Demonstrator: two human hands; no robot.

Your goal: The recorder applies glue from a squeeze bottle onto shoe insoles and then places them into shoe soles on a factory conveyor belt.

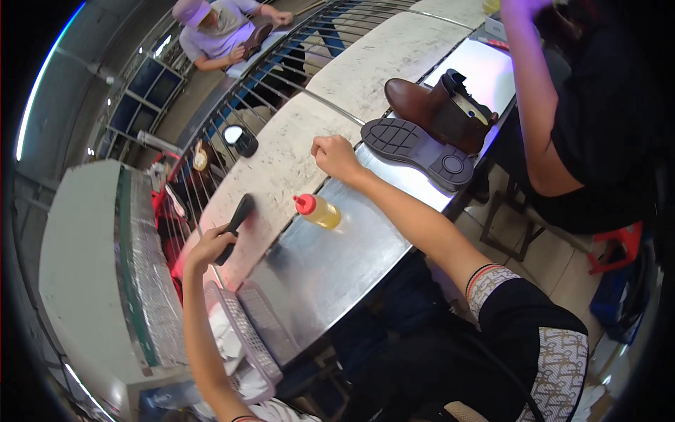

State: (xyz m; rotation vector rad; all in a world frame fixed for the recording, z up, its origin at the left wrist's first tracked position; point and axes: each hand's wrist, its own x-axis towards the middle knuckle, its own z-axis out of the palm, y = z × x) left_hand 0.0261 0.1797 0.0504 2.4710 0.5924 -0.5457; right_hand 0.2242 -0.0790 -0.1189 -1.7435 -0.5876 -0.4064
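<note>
In my left hand point(209, 250) is a long black tool point(242, 213), shaped like a brush; its working side cannot be made out. It is held over the left end of the pale bench surface point(281, 162). My right hand point(337, 158) is curled into a fist above the bench, with nothing visible in it. Between my hands, a squeeze bottle point(323, 212) with a red cap and yellowish liquid stands on the metal tabletop point(351, 260). To the right of my right hand are a brown ankle boot point(432, 109) and a second boot lying with its dark sole point(415, 151) toward me.
A dark round container point(240, 141) with a white top stands near the metal rails point(274, 84). A pinkish basket point(249, 337) with white cloth hangs by my left forearm. One co-worker's arm point(538, 105) is at the right; another person point(218, 35) handles a shoe across the rails.
</note>
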